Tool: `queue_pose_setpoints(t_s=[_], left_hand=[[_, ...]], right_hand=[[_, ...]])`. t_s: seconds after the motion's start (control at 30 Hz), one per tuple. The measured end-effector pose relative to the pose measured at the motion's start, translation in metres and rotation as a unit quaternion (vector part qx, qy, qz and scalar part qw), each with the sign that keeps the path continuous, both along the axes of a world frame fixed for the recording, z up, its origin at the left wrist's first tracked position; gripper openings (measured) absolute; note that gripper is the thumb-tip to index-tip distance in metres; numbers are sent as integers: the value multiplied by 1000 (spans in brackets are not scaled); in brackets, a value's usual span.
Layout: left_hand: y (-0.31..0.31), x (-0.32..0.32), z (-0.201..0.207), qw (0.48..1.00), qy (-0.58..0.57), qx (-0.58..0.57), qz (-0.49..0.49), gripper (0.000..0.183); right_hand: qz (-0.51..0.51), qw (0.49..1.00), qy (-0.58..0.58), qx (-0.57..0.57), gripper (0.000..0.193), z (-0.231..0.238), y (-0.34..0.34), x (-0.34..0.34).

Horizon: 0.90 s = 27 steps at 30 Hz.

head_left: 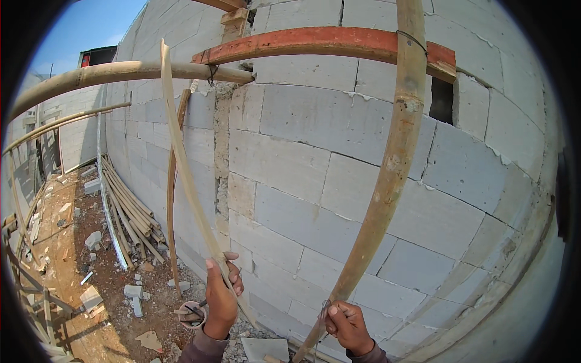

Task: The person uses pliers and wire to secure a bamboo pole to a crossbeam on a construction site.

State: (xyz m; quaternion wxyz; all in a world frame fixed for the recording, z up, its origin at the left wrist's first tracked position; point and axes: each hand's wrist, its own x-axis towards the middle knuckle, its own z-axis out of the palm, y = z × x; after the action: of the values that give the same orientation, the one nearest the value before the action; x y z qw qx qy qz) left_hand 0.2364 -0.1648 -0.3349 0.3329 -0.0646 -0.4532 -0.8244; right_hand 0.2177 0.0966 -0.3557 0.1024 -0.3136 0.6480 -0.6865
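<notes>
My left hand (221, 296) is closed round the lower part of a long, thin wooden strip (189, 160). The strip tilts up and to the left, crossing in front of a horizontal bamboo pole (130, 72). At the lower right, my right hand (350, 327) is pinched on a thin wire (324, 319), beside the lower part of a thick upright bamboo pole (396, 157). Whether the wire is wrapped round the pole there, I cannot tell. Higher up, dark wire ties this pole to a red-painted wooden beam (315, 40).
A wall of pale blocks (296, 157) rises close ahead, with a small opening (442, 100) under the beam. A small bucket (193, 316) with tools stands below my left hand. Bamboo poles (130, 212) lie along the wall; broken blocks (92, 299) litter the ground.
</notes>
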Motion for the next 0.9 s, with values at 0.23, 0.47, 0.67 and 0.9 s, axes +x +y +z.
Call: queue_pose_setpoints(t_s=[0.23,0.47,0.67,0.9], left_hand=[[79,-91,83,995,85,-52,-23,38],[140,-132,115,984,159,-35,-70,35],[158,-148,123,982,171,-31,-76,35],[139,-163,125,976,170,-66,-122,35]], right_hand=[[-256,939,132,-187,38,30,71,17],[-348,905,172,-176,37,29,116,4],[-362,906,189,-111,33,53,124,-5],[-379,902,187,-81,25,64,154,-29]])
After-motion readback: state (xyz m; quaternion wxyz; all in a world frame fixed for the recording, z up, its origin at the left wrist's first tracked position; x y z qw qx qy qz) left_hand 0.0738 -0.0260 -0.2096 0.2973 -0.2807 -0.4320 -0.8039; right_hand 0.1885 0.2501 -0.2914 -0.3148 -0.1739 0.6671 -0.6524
